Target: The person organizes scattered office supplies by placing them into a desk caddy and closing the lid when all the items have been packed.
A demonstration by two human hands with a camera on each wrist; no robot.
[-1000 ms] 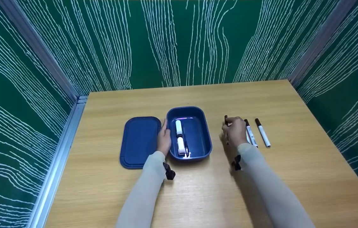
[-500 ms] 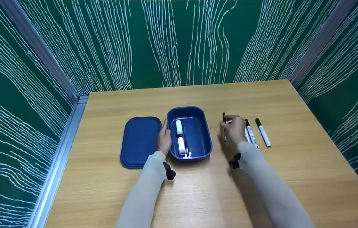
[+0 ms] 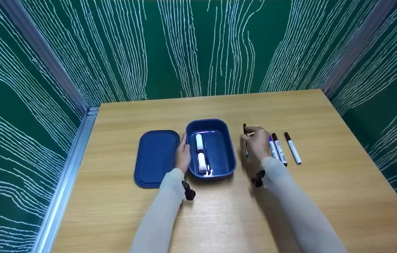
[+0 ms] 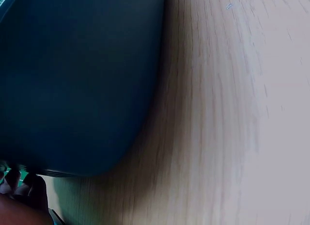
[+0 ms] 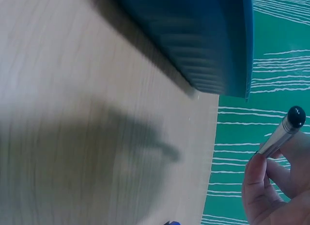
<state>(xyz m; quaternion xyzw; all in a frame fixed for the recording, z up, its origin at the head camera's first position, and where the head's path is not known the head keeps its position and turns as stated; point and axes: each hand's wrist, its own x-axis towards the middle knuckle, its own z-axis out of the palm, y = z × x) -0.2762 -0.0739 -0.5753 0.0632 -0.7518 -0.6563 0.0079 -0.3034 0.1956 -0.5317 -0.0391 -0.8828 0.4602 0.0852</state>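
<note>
An uncovered dark blue box (image 3: 220, 151) stands mid-table, holding two white oblong objects (image 3: 199, 142) and a slim dark item (image 3: 208, 165) beside them. My left hand (image 3: 183, 157) rests with extended fingers along the box's left wall; in the left wrist view, fingertips (image 4: 19, 182) touch near its rim. To the right of the box, my right hand (image 3: 258, 143) pinches a pen (image 3: 245, 129) between thumb and fingers. In the right wrist view this pen (image 5: 281, 137) has a black end and a pale barrel, held off the table.
Left of the box lies its flat blue lid (image 3: 156, 158). White markers lie right of my right hand: one with a purple cap (image 3: 273, 149), one black-capped marker (image 3: 279, 149) close beside it, and another black-capped marker (image 3: 293, 148) farther right. Green walls (image 3: 198, 49) enclose the wooden table (image 3: 216, 218).
My right hand has moved a little left toward the box, carrying the pen. The purple cap of a marker has come into view behind it. My left hand stays at the box.
</note>
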